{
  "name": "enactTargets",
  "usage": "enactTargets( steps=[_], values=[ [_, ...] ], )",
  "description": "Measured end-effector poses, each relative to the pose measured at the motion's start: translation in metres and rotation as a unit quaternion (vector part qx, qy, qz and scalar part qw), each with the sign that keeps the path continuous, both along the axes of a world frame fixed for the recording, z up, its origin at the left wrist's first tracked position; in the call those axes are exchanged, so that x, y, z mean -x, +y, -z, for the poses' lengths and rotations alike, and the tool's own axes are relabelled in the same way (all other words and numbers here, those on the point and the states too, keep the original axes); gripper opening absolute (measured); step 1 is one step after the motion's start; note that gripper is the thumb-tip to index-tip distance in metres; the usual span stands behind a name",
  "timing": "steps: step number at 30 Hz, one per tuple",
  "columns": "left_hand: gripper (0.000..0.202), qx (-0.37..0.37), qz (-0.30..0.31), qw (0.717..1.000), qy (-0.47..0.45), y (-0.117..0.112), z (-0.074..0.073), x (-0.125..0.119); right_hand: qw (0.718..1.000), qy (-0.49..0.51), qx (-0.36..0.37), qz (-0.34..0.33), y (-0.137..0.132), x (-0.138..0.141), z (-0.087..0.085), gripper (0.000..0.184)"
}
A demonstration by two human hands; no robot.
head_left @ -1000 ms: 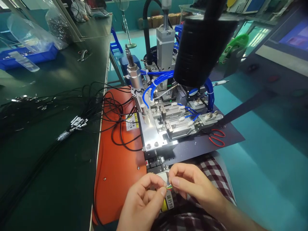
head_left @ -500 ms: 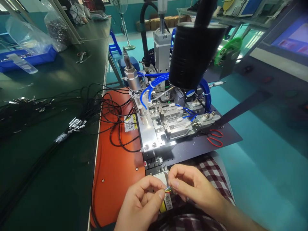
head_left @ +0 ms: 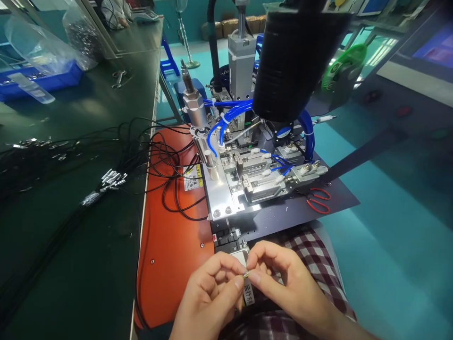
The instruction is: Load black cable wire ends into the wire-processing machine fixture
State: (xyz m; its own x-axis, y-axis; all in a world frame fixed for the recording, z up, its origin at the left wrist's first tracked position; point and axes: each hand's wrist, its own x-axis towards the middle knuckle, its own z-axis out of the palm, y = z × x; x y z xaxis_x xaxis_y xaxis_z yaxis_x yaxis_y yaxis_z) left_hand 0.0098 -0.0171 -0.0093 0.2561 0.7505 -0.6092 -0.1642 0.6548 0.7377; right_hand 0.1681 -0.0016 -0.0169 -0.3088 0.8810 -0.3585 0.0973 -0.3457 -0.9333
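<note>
My left hand (head_left: pixel 208 295) and my right hand (head_left: pixel 283 283) meet low in the middle, just in front of the machine's front edge. Both pinch the end of a thin cable with small coloured wires (head_left: pixel 245 273) between thumb and forefinger. The fingertips of the two hands almost touch. A yellow and white label (head_left: pixel 249 293) shows just below the pinch. My checked sleeve or lap (head_left: pixel 314 255) lies under the right hand.
A metal fixture with blue air hoses (head_left: pixel 247 174) stands on an orange base (head_left: pixel 173 245) straight ahead. A big black cylinder (head_left: pixel 297 56) hangs above it. Red-handled scissors (head_left: pixel 318 200) lie to the right. Black cables with metal ends (head_left: pixel 109 179) spread over the dark bench at left.
The two hands have drawn closer together and slightly up, so the coloured wire ends are now almost covered by the fingertips. The view shifted a little.
</note>
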Motion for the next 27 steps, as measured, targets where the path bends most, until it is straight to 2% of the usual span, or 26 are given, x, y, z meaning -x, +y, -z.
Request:
enactTargets(
  steps=[8, 14, 20, 27],
  values=[
    [0.026, 0.007, -0.010, 1.000, -0.005, -0.003, 0.002, 0.001, 1.000, -0.003, -0.006, 0.000, -0.004, 0.001, 0.003, 0.013],
    [0.025, 0.012, -0.018, 1.000, -0.019, -0.002, 0.003, 0.003, 0.996, 0.077, 0.036, 0.001, -0.006, -0.003, 0.010, 0.021],
    [0.025, 0.012, -0.009, 1.000, -0.012, -0.002, 0.002, 0.002, 0.993, 0.105, 0.042, -0.008, -0.004, -0.004, 0.014, 0.026],
    [0.033, 0.007, 0.005, 1.000, -0.018, -0.002, 0.004, 0.002, 0.997, 0.062, 0.039, -0.009, -0.006, -0.004, 0.011, 0.023]
  ],
)
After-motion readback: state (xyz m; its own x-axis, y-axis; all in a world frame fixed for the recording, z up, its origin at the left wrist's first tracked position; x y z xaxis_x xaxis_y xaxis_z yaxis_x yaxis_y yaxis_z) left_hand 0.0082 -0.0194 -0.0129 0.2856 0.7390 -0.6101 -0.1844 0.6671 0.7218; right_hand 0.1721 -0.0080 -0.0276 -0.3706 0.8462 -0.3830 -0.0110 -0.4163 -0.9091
